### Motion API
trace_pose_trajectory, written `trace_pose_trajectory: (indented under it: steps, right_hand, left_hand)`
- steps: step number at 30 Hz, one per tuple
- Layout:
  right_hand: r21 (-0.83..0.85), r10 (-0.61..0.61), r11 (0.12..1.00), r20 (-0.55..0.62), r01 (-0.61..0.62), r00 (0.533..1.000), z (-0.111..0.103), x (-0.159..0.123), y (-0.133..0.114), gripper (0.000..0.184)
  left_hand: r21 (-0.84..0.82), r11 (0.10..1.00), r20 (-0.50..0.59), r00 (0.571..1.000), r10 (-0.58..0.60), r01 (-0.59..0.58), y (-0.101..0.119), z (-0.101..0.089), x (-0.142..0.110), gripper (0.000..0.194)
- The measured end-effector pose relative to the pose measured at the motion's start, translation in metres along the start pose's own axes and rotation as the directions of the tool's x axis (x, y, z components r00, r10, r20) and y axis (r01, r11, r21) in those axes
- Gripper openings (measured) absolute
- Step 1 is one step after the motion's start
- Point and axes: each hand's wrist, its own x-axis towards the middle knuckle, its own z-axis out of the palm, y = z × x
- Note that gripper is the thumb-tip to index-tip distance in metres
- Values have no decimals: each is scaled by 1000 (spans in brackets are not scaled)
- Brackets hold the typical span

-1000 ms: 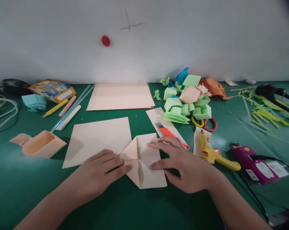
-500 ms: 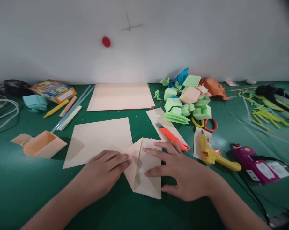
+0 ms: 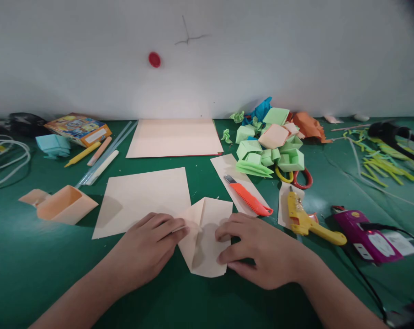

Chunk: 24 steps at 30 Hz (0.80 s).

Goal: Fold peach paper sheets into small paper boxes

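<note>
A cream folded paper (image 3: 209, 237) with a pointed left end lies before me, a raised crease running down its middle. My left hand (image 3: 150, 249) pinches its left tip between thumb and fingers. At the paper's right edge, my right hand (image 3: 262, 251) has its fingers curled and gripping; the lower edge there bows slightly. A flat cream sheet (image 3: 138, 196) lies behind my left hand. Just beyond my right hand, an orange utility knife (image 3: 250, 196) rests on a cream paper strip (image 3: 220, 163).
Right: yellow glue gun (image 3: 301, 217), purple power adapter (image 3: 366, 235) with cable, scissors (image 3: 303, 179), a pile of folded green paper pieces (image 3: 250, 149). Left: peach paper form (image 3: 65, 204), glue sticks (image 3: 102, 168), yellow crayon (image 3: 82, 154), crayon box (image 3: 78, 128). A paper stack (image 3: 174, 137) lies by the wall.
The folded paper has turned a little and shifted toward me. My right hand's spread fingers have drawn back and curled at its right edge. My left hand keeps its pinch.
</note>
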Motion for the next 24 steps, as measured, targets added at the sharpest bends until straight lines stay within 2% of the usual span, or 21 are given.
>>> trace_pose_trajectory:
  steps: [5, 10, 15, 19, 24]
  right_hand:
    - [-30, 111, 993, -59, -113, 992, 6, 5, 0, 17]
    - [-9, 282, 958, -130, -285, 951, 18, 17, 4, 15]
    - [0, 341, 937, -230, -350, 912, 29, 27, 2, 11]
    - [-8, 353, 929, -273, -369, 895, 34, 29, -1, 11]
    - [-47, 388, 907, -290, -418, 875, 39, 29, -2, 9]
  left_hand:
    - [-9, 1000, -3, 1000, 1, -1, 4, 0, 1, 32]
    - [9, 998, -61, 996, -61, 62, 15, 6, 2, 30]
    - [-12, 995, -84, 991, -103, 103, 20, 11, 2, 29]
    - [-81, 997, -132, 991, -30, 19, 23, 8, 4, 25]
    - [-256, 962, -109, 992, 66, -92, 29, 4, 7, 19]
